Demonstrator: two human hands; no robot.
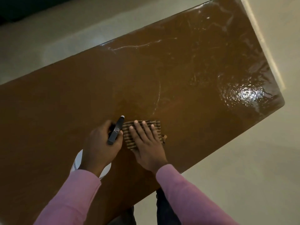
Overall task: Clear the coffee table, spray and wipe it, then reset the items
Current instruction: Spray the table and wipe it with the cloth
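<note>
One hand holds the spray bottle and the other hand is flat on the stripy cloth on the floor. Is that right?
Not quite. The stripy cloth lies on the brown table, not on the floor. The head view shows the right hand flat on it, while the left hand holds the spray bottle.

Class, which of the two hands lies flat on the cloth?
The right hand: it presses flat on the striped cloth, while the left hand grips the spray bottle.
</note>
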